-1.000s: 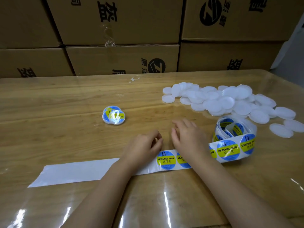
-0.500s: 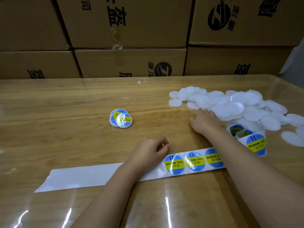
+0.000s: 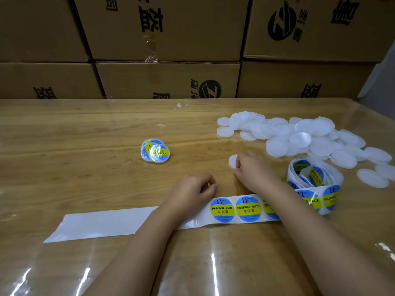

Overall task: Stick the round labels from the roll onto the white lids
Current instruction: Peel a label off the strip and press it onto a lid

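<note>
My right hand (image 3: 253, 169) holds one white lid (image 3: 233, 161) between its fingers, just above the table's middle. My left hand (image 3: 192, 191) rests with curled fingers on the label strip (image 3: 235, 208), at the edge of the first blue and yellow round label (image 3: 222, 209). Whether it pinches the strip is hidden. The strip runs right into the loose label roll (image 3: 312, 178). Its left part is bare white backing (image 3: 102, 224). A heap of white lids (image 3: 299, 137) lies at the right.
Two labelled lids (image 3: 155, 151) lie stacked left of centre on the wooden table (image 3: 74, 146), which has a glossy clear cover. Cardboard boxes (image 3: 166, 80) stand stacked along the far edge.
My right hand went to the lid heap and has come back toward the strip with one white lid. My left hand stays on the strip.
</note>
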